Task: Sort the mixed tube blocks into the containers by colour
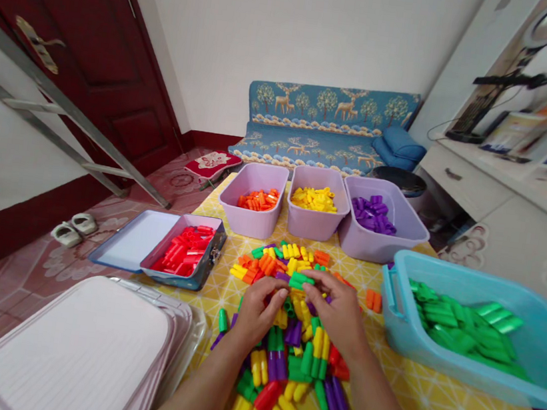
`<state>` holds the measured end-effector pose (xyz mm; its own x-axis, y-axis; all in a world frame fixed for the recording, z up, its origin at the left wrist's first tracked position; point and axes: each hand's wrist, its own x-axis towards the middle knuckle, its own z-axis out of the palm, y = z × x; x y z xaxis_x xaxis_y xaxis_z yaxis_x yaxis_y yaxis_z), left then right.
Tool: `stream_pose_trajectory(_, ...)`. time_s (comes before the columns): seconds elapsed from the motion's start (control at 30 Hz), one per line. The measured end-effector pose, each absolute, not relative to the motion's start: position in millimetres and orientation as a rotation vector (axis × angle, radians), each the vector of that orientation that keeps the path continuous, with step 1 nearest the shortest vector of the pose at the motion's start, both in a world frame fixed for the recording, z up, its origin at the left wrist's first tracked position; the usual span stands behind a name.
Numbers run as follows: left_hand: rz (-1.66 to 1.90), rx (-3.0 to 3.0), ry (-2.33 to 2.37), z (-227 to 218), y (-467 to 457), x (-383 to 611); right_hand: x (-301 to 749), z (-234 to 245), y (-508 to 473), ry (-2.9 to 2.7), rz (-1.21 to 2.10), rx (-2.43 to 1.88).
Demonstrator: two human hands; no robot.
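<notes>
A heap of mixed coloured plastic tube pieces lies on the yellow patterned tablecloth. Both hands rest on top of the heap. My left hand has its fingers curled over the pieces. My right hand pinches a green piece between thumb and fingers, and the left fingertips touch the same piece.
Three lilac tubs hold orange, yellow and purple pieces. A blue tin holds red ones, a light blue basket green ones. White lidded boxes sit at the near left. A sofa, ladder and cabinet stand around.
</notes>
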<state>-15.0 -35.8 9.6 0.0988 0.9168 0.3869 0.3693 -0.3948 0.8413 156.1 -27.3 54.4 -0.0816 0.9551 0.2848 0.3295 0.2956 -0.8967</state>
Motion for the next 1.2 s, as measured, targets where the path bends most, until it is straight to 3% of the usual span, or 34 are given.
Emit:
stream_pose_trajectory(0.13,1.254,1.932,1.255,7.2,-34.0,-13.5,174.1,74.9,-27.4,-0.967,0.692,-1.056)
stream_pose_trajectory(0.23,1.259,1.97,1.258,4.9,-32.7,-12.7,183.3,82.8,-25.8,-0.828,0.727,-0.869)
stream_pose_trajectory(0.4,1.257,1.974,1.268,5.7,-32.8,-12.2,194.0,59.4,-15.8,-1.131,0.861,-1.207)
stream_pose_trajectory(0.57,1.302,1.984,1.298,9.0,-34.0,-12.1,198.4,19.5,-9.2,-1.695,0.284,-1.775)
stream_pose_trajectory(0.63,1.367,2.009,1.433,7.2,-33.7,-12.2,199.8,10.3,-8.4,-1.773,0.204,-1.902)
stream_pose_trajectory(0.83,1.306,2.013,1.834,-7.7,-29.6,-12.0,199.0,12.9,-4.4,-1.85,0.396,-1.745)
stream_pose_trajectory(1.2,1.05,1.97,1.799,16.4,-11.8,-24.5,166.7,18.9,-12.0,-1.83,0.759,-1.558)
